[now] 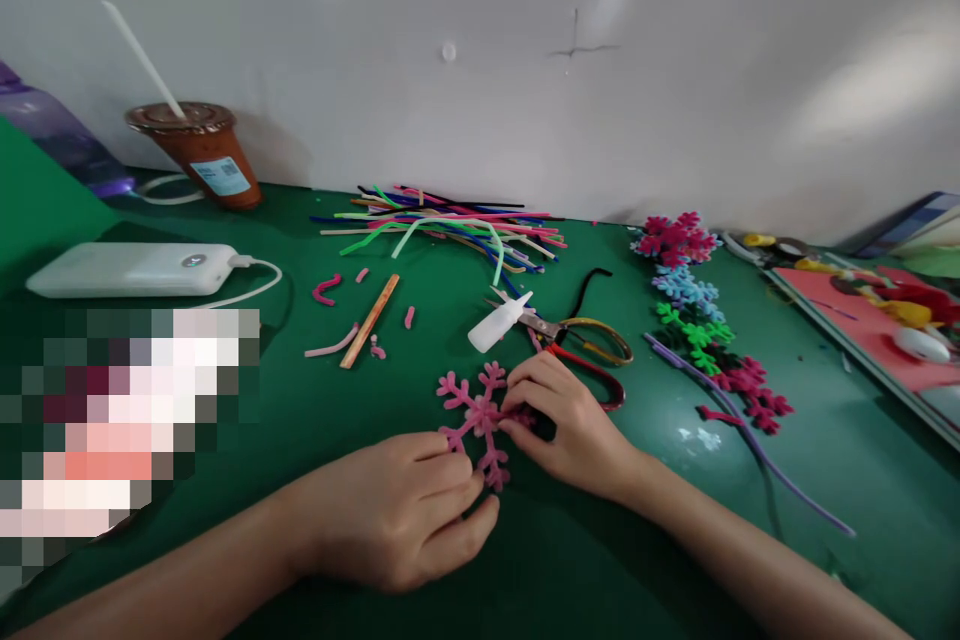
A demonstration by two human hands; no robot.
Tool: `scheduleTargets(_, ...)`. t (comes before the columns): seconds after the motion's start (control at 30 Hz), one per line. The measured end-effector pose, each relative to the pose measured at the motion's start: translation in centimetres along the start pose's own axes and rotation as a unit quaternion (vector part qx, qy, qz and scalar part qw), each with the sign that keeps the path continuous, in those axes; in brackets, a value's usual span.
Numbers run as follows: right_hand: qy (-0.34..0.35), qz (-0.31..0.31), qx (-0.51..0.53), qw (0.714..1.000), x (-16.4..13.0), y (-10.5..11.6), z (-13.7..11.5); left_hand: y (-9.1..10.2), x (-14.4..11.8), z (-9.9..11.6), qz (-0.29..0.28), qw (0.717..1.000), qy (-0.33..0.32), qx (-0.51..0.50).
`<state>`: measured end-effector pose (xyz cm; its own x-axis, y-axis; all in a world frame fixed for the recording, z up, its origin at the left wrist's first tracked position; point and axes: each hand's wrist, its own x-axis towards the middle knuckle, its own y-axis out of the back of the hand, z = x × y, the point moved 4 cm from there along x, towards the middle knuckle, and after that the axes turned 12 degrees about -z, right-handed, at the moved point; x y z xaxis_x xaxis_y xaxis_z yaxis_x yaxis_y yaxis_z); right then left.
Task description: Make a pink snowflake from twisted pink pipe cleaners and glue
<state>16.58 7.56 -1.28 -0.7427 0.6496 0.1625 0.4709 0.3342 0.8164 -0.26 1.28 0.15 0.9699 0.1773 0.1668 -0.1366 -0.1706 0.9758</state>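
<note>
A pink pipe-cleaner snowflake (480, 416) with branched arms lies on the green table between both hands. My left hand (405, 505) pinches its lower left arm, partly covering it. The fingertips of my right hand (566, 420) close on the arm at the right, whose outer end is mostly hidden. Just beyond the snowflake rests a small white glue bottle (495, 324), its nozzle against scissors (559, 328) with red and yellow handles. To the left are a wooden stick (370, 320) and several short pink offcuts (409, 317).
A pile of coloured pipe cleaners (450, 225) lies by the wall. At right are finished snowflakes (686, 292) and a purple pipe cleaner (750, 430). A white power bank (135, 270) and a tilted drink cup (206, 155) stand left. A red board (862, 320) bounds the right.
</note>
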Motion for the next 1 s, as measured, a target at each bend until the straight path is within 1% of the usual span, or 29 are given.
scheduleTargets(0.2, -0.002, 0.000, -0.001, 1.000, 0.1, -0.1, 0.0, 0.0, 0.0, -0.3, -0.003, 1.000, 0.025, -0.019)
scheduleTargets(0.27, 0.002, 0.005, 0.006, 1.000, 0.0, 0.0, 0.1, 0.1, -0.2, -0.3, 0.015, 0.999, 0.023, -0.020)
scheduleTargets(0.33, 0.005, 0.020, 0.027, 0.999, -0.1, 0.1, 0.2, 0.3, -0.5, -0.5, 0.057, 0.997, 0.038, -0.031)
scheduleTargets(0.37, 0.004, 0.035, 0.040, 0.999, -0.2, 0.3, 0.3, 0.4, -0.8, -0.9, 0.086, 0.993, 0.065, -0.047)
scheduleTargets(0.4, -0.001, 0.053, 0.052, 0.997, -0.3, 0.5, 0.4, 0.5, -1.1, -1.4, 0.117, 0.984, 0.112, -0.070)
scheduleTargets(0.43, -0.007, 0.072, 0.061, 0.996, -0.4, 0.7, 0.5, 0.5, -1.4, -2.0, 0.143, 0.970, 0.169, -0.099)
scheduleTargets(0.5, -0.006, 0.101, 0.063, 0.993, -0.6, 0.9, 0.5, 0.3, -1.9, -3.1, 0.178, 0.935, 0.264, -0.158)
scheduleTargets(0.57, 0.019, 0.108, 0.044, 0.993, -0.8, 1.0, 0.1, 0.1, -2.2, -3.8, 0.197, 0.906, 0.318, -0.196)
scheduleTargets(0.63, 0.056, 0.104, 0.010, 0.993, -1.0, 1.0, -0.5, 0.1, -2.2, -4.3, 0.211, 0.893, 0.339, -0.206)
scheduleTargets(0.7, 0.071, 0.106, -0.013, 0.992, -1.1, 0.9, -0.8, 0.0, -2.2, -4.5, 0.217, 0.889, 0.348, -0.201)
scheduleTargets(0.77, 0.056, 0.127, -0.012, 0.990, -1.2, 1.0, -0.7, 0.0, -2.1, -4.4, 0.214, 0.894, 0.345, -0.189)
scheduleTargets(0.83, 0.027, 0.148, -0.009, 0.989, -1.2, 1.2, -0.3, 0.0, -1.9, -3.9, 0.199, 0.913, 0.317, -0.161)
scheduleTargets(0.87, 0.017, 0.150, -0.015, 0.988, -1.1, 1.2, -0.1, 0.0, -1.7, -3.5, 0.186, 0.928, 0.291, -0.142)
scheduleTargets(0.93, 0.004, 0.124, -0.041, 0.991, -0.9, 1.2, 0.3, 0.1, -1.3, -2.7, 0.156, 0.956, 0.229, -0.097)
scheduleTargets(0.97, 0.001, 0.105, -0.053, 0.993, -0.8, 1.2, 0.5, 0.2, -1.2, -2.4, 0.145, 0.965, 0.207, -0.075)
scheduleTargets(1.0, -0.001, 0.089, -0.061, 0.994, -0.7, 1.2, 0.8, 0.2, -1.1, -2.3, 0.140, 0.968, 0.200, -0.059)
